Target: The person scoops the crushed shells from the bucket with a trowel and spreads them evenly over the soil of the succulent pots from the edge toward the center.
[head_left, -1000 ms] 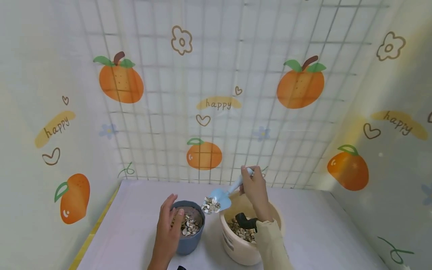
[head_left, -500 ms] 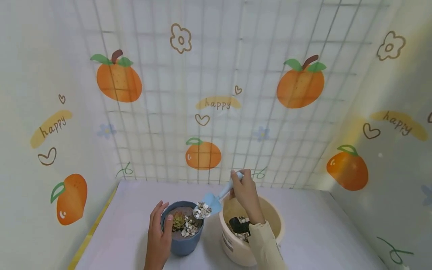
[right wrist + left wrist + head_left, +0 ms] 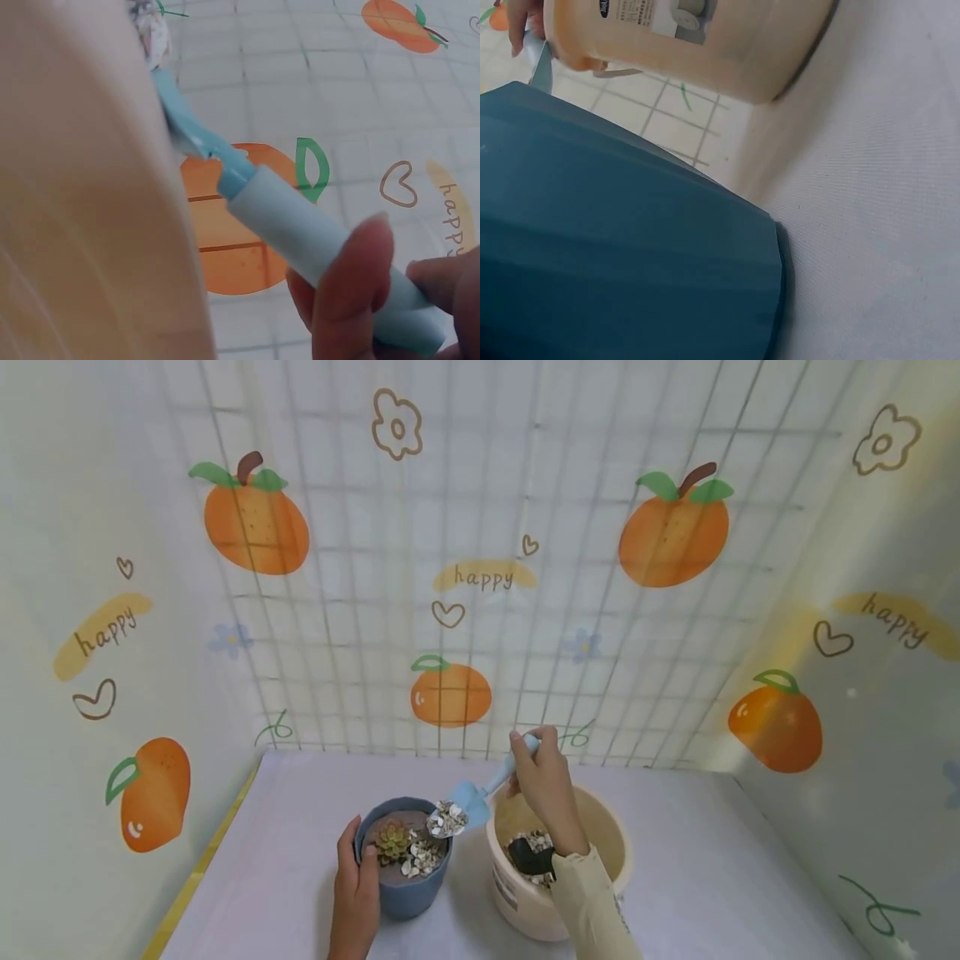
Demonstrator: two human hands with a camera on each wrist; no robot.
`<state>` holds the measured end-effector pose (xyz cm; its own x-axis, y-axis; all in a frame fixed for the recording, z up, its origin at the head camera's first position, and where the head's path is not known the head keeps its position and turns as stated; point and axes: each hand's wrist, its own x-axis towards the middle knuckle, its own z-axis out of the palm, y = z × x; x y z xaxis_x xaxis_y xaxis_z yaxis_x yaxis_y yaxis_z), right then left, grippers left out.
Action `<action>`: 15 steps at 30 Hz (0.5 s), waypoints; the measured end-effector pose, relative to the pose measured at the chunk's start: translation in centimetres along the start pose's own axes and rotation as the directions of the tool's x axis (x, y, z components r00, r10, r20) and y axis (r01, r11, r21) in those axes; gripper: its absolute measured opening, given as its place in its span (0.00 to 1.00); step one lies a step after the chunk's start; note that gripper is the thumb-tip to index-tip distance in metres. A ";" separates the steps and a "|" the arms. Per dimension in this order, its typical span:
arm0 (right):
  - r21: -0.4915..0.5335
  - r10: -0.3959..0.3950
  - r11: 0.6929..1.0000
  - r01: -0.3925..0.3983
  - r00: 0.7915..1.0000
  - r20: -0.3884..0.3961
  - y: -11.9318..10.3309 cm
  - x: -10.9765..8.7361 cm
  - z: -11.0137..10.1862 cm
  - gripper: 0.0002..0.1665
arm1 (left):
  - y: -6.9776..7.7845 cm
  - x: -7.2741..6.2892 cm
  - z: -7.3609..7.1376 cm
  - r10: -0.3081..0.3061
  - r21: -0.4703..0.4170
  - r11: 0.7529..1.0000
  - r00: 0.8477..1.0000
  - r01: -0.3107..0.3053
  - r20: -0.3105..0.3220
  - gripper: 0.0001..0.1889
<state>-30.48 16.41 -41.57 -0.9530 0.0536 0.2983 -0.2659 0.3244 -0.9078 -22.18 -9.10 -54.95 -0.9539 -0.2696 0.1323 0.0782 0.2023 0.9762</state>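
Observation:
My right hand [image 3: 547, 785] grips the handle of a light blue hand trowel [image 3: 472, 805]; the right wrist view shows fingers curled round the pale handle [image 3: 285, 221]. A heap of whitish stone chips [image 3: 447, 819] lies on the blade, over the right rim of a blue flowerpot [image 3: 411, 897]. Inside the pot, a green succulent [image 3: 392, 842] sits in brownish soil, with more whitish chips [image 3: 422, 858] to its right. My left hand [image 3: 356, 889] holds the pot's left side, thumb near the rim. Its fingers are out of sight in the left wrist view, where the pot wall [image 3: 622, 232] fills much of the frame.
A cream bucket [image 3: 528, 914] with similar chips in it stands right of the pot, below my right forearm. A black wrist mount [image 3: 531, 857] is on that wrist. Behind the white tabletop [image 3: 697, 868] rises a wire grid [image 3: 360, 635] covered by a printed sheet.
The loaded trowel has moved left from near the bucket to over the pot's rim. My left hand has shifted outward to the pot's side, uncovering the succulent.

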 end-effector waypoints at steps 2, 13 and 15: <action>-0.003 -0.006 1.000 0.006 1.000 -0.003 0.0 0.0 0.1 0.19 | 0.0 0.0 0.0 -0.007 -0.004 1.000 1.000 0.007 0.004 0.29; -0.063 -0.033 0.997 0.033 0.999 0.003 0.0 -0.3 0.2 0.20 | -0.5 0.1 -0.1 0.019 -0.035 0.999 1.000 -0.018 0.013 0.27; -0.066 -0.046 0.997 0.047 0.999 0.014 -0.1 -0.4 0.3 0.19 | -0.6 0.1 -0.1 0.020 -0.037 0.999 1.000 -0.019 0.015 0.27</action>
<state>-30.15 16.11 -41.69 -0.9416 0.0254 0.3358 -0.3003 0.3879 -0.8714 -22.30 -9.38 -55.48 -0.9564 -0.2512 0.1489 0.1073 0.1720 0.9792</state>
